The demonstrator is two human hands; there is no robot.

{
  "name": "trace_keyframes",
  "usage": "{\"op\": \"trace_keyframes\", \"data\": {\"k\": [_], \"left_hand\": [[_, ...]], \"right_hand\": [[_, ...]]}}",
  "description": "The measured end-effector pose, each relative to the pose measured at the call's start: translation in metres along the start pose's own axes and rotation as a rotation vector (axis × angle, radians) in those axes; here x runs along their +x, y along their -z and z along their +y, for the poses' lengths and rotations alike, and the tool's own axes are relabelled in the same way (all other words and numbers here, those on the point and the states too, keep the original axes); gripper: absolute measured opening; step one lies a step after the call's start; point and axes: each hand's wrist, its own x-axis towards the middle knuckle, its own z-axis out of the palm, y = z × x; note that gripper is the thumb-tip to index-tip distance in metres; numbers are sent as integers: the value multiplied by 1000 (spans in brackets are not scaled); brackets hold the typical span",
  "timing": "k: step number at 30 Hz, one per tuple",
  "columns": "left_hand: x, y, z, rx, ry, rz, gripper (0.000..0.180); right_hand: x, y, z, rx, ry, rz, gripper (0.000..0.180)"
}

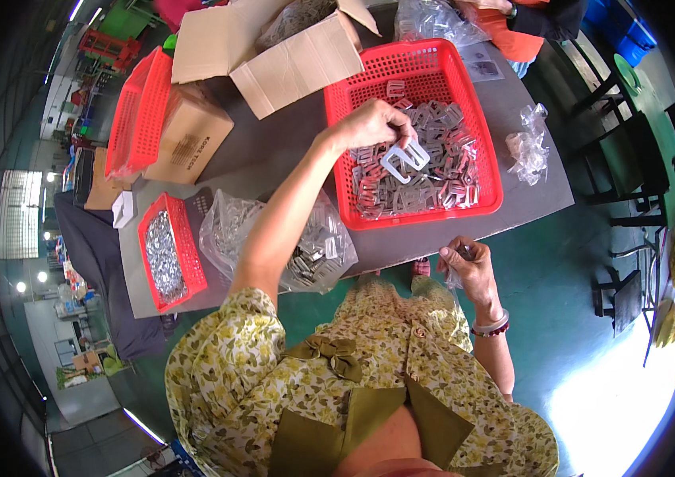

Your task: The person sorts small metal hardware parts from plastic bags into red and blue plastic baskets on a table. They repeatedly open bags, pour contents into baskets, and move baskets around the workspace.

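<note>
My left hand [373,126] is over the red plastic basket [493,187], its fingers pinched on a flat silver metal buckle [406,162] with slots. Below it, the basket holds many similar buckles [444,143], some of which look wrapped in clear plastic. My right hand [474,270], with bracelets at the wrist, is closed just off the table's near edge. A bit of clear plastic [453,279] hangs under its fingers; whatever else lies within them is too small to make out. Left of the basket, partly behind my left forearm, a clear plastic bag [336,230] contains more metal pieces.
A small red basket [196,262] of shiny metal parts stands on the grey table [532,208] at left. An open cardboard box [297,75], a closed carton [194,143] and another red basket [139,111] are farther back. Crumpled plastic [528,147] lies at right; another person [516,32] is beyond.
</note>
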Motion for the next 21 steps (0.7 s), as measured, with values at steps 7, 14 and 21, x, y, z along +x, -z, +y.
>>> {"op": "trace_keyframes", "data": {"k": [7,14,21], "left_hand": [[17,8,17,139,103,-309,11],[25,-7,-13,368,148,-356,16],[15,-95,-174,465,293,260,12]], "right_hand": [[-16,4,28,66,-41,14,26],[-18,-1,34,59,-75,7,28],[-16,-41,30,-278,-126,-62,22]]}}
